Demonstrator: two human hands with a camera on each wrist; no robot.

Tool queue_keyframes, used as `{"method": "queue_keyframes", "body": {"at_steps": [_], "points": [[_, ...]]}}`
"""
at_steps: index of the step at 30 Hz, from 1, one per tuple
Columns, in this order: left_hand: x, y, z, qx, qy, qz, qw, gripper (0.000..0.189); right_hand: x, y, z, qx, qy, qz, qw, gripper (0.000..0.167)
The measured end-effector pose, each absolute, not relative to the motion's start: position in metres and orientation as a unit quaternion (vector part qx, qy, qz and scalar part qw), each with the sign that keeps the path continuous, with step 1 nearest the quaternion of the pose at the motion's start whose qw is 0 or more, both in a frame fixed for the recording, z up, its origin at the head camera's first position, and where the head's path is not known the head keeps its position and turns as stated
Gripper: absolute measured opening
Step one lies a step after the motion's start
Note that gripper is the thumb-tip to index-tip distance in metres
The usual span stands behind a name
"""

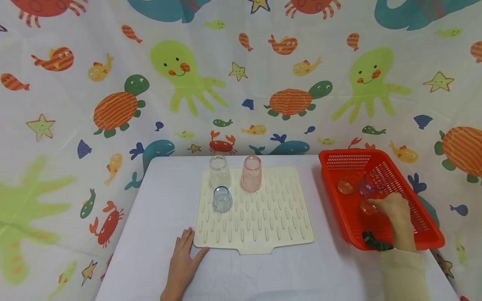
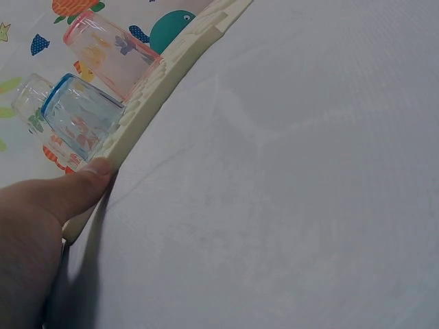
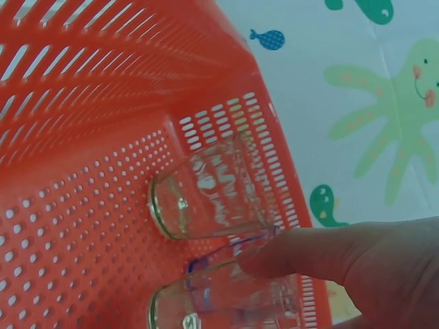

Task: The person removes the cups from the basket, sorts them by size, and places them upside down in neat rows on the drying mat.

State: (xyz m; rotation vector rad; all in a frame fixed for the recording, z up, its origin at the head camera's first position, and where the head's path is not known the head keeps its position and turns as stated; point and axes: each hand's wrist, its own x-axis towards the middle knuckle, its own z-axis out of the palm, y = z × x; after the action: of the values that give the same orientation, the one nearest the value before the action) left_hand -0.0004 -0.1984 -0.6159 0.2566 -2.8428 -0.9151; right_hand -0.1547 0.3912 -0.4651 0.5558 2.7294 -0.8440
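My left hand (image 1: 184, 261) lies with its fingers extended at the front left corner of a cream drying board (image 1: 271, 225), its thumb touching the board's edge. On the board stand a clear glass (image 1: 219, 171), a pink glass (image 1: 251, 173) and a small blue glass (image 1: 222, 200). My right hand (image 1: 395, 211) reaches inside a red basket (image 1: 339, 200) and holds a clear glass (image 3: 226, 301), the thumb against its side; the other fingers are largely hidden. Beyond it in the basket are a purple-tinted glass (image 1: 366, 189) and another clear glass (image 3: 209, 188).
The basket, with perforated walls, stands at the right of a white-covered table (image 1: 162, 196). Behind hangs a curtain (image 1: 241, 83) printed with sea animals. A dark strap (image 1: 373, 240) is round my right wrist, close over the basket's front rim.
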Motion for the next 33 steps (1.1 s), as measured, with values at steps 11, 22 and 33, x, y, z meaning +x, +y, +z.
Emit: {"method": "queue_keyframes", "body": {"at_steps": [11, 22, 33], "points": [[0.0, -0.199, -0.613, 0.091, -0.945, -0.309, 0.058, 0.088, -0.153, 0.386, -0.455, 0.201, 0.934, -0.286, 0.067, 0.074], [0.0, -0.2, -0.611, 0.092, -0.945, -0.308, 0.056, 0.088, -0.155, 0.379, -0.447, 0.202, 0.935, -0.292, 0.028, 0.079], [0.0, -0.199, -0.613, 0.091, -0.946, -0.305, 0.062, 0.088, -0.154, 0.358, -0.438, 0.195, 0.929, -0.314, 0.001, 0.09]]}}
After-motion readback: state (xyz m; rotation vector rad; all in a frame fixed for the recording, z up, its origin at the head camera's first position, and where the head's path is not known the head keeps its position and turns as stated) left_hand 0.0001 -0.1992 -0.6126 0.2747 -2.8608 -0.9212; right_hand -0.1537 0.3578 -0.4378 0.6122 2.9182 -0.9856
